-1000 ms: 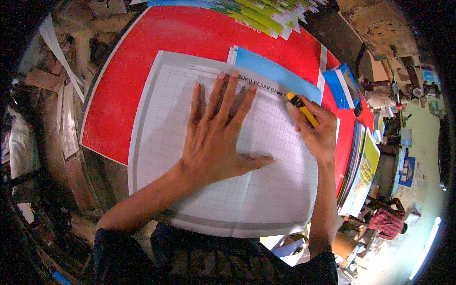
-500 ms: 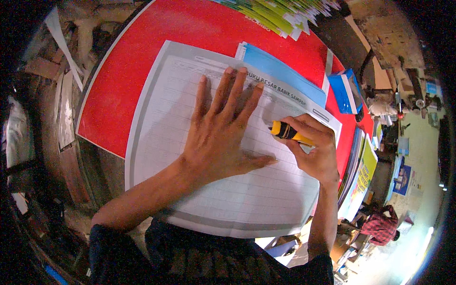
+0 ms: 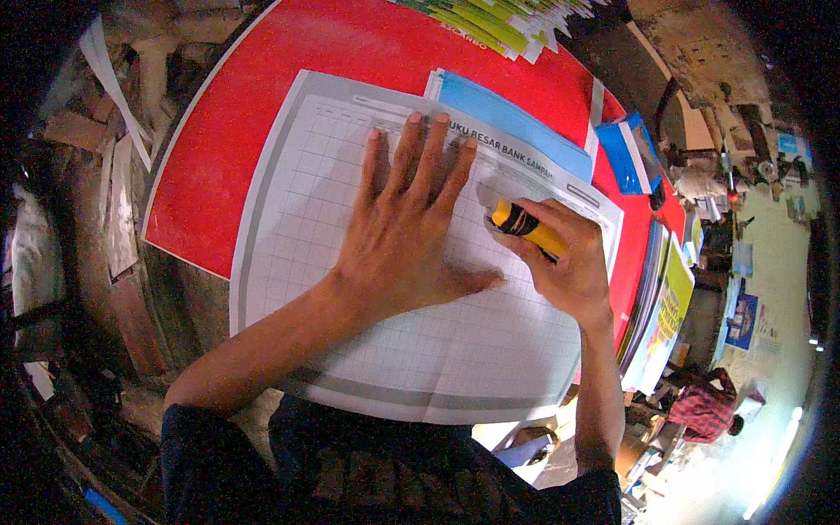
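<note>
Yellow-black tool (image 3: pixel 528 229): pointing to upper left, with slanting long axis
Right hand (image 3: pixel 573 269): grasping tool
Left hand (image 3: pixel 398 236): with fingers spread on gridded sheet (image 3: pixel 490 341)

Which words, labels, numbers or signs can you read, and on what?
I don't copy out wording; print shows here:
White gridded sheet: bold heading, legible, its start behind the left hand; smaller print unreadable.
Red surface: small pale lettering by the far papers, blurred.
Green-and-yellow booklet, right: lettering, blurred.
Blue wall poster: too small to read.
</note>
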A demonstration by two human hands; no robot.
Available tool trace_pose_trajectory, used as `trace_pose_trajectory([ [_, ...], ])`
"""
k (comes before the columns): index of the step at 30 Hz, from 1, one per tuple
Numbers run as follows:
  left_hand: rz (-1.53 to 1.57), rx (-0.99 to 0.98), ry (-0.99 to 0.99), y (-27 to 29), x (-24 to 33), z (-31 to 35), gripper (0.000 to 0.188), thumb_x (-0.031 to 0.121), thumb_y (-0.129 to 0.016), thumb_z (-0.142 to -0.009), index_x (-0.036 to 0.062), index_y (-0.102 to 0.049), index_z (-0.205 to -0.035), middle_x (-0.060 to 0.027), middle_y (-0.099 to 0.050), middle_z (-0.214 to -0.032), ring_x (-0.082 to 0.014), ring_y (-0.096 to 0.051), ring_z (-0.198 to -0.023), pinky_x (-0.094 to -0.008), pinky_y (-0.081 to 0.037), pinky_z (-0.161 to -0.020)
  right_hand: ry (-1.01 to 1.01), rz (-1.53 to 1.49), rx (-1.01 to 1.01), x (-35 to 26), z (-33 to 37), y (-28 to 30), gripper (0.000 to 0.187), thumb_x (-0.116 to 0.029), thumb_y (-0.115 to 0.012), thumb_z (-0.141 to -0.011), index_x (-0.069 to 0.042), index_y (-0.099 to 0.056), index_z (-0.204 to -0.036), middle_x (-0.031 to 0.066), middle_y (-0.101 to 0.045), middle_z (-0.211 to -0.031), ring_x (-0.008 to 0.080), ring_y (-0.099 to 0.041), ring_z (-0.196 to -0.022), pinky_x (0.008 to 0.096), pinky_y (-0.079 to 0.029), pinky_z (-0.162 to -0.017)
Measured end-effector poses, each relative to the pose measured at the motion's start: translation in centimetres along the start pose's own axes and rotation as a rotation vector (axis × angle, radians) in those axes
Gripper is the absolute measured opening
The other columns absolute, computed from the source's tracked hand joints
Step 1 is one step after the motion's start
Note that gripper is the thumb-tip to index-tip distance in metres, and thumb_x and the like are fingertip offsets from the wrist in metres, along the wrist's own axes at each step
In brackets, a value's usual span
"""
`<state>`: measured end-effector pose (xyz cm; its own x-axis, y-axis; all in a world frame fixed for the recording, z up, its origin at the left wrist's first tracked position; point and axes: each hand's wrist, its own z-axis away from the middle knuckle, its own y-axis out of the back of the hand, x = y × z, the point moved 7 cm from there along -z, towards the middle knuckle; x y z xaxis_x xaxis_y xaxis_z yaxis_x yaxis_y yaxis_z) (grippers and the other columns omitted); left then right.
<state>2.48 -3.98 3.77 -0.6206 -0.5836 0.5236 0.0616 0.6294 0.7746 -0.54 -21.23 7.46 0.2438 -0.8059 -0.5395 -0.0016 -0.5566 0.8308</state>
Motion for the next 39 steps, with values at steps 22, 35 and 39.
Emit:
trace_pose_trajectory([
  [22,0.036,0.041,0.006,0.1,-0.5,0.2,0.125,0.074,-0.080,-0.065,-0.0020,-0.038,-0.156,-0.0295,-0.025,-0.165,-0.0469,-0.015,-0.157,-0.0662,-0.006,-0.125,0.055,-0.059,-0.142,0.5,-0.3,1.0,0.048,0.002,-0.083,-0.079,0.002,-0.070,-0.125,0.0145,-0.070,-0.100,0.0234,-0.069,-0.091,0.0310,-0.054,-0.083],
  [35,0.034,0.032,0.006,0.1,-0.6,0.1,0.124,0.073,-0.081,-0.064,-0.0040,-0.042,-0.152,-0.0301,-0.027,-0.164,-0.0471,-0.016,-0.156,-0.0669,-0.009,-0.124,0.140,0.010,-0.095,0.2,-0.5,0.4,0.049,0.000,-0.086,-0.074,-0.003,-0.073,-0.121,0.0108,-0.067,-0.096,0.0233,-0.068,-0.086,0.0327,-0.056,-0.075],
  [39,0.036,0.033,0.003,-0.2,-0.4,0.2,0.124,0.073,-0.081,-0.064,-0.0041,-0.041,-0.152,-0.0304,-0.026,-0.164,-0.0476,-0.015,-0.156,-0.0677,-0.009,-0.124,0.176,0.028,-0.063,-0.9,-0.4,0.1,0.047,-0.004,-0.086,-0.073,-0.005,-0.073,-0.119,0.0105,-0.065,-0.091,0.0265,-0.067,-0.080,0.0361,-0.055,-0.070],
])
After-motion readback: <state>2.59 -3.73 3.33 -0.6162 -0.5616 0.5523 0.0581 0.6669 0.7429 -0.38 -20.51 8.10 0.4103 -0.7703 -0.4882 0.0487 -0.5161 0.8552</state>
